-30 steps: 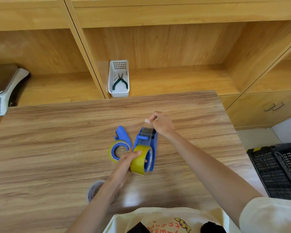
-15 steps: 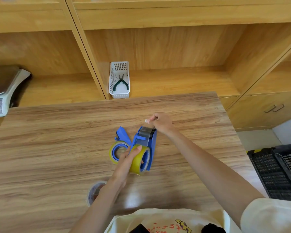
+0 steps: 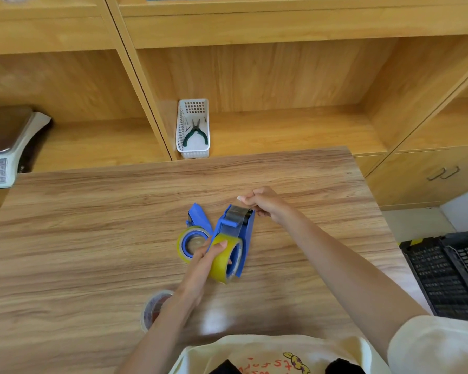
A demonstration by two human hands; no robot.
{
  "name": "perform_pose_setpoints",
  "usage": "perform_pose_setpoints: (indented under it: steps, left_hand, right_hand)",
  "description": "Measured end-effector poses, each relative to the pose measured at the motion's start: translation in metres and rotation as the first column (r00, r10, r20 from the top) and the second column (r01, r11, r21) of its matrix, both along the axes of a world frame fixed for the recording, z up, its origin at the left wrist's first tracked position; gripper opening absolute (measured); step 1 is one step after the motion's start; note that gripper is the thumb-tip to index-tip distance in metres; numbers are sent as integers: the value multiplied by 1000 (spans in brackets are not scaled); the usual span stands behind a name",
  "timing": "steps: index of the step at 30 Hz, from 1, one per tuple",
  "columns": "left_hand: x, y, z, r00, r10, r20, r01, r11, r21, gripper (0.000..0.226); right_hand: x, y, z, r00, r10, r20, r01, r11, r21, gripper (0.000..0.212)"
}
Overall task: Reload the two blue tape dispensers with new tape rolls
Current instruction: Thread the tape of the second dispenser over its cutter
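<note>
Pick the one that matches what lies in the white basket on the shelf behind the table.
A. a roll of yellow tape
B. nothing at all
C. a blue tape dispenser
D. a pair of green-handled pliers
D: the white basket holds green-handled pliers, while both blue dispensers and the tape rolls are down on the table.

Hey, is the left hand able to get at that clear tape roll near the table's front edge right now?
Probably yes, once freed. The left hand is gripping the yellow tape roll on the blue dispenser. The clear tape roll lies right beside that forearm, with nothing covering it.
</note>
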State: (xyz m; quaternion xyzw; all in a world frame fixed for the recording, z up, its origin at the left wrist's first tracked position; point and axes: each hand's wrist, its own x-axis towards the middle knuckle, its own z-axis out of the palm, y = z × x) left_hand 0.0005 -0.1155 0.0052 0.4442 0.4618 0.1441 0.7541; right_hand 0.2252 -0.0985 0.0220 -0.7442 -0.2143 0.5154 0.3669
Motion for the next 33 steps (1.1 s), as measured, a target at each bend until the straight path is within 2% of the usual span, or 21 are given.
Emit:
perform_pose_setpoints:
  steps: [3,11,14,18,23,33]
  left_hand:
    - [0,1,1,1000,-12,18,12,1000,3,25]
    - [-1,1,6,1000,-30,-3,30,1000,-3,48]
    - [1,0,10,999,-33,17,33,999,11,34]
    - [-1,0,11,1000,-5,29,5,1000,-1,30]
    - [-2,-1,11,1000,22,11,-22,1000,-20,14]
    - [-2,-1,18,999,33,-15,-34,998,-49,17]
  right_hand:
    - [0,2,0,1000,-1,20,1,1000,11,13]
    - [3,5,-8,997,-15,75,13,999,32,24]
    - [5,4,-8,998,-6,60,5,1000,21,22]
    - [5,1,-6,999,-40,-20,40,999,16,12]
    - [5,0,-4,998,-43,-42,43,999,1,13]
    - [7,-4,-8,997,-18,-71,17,1000,-21,14]
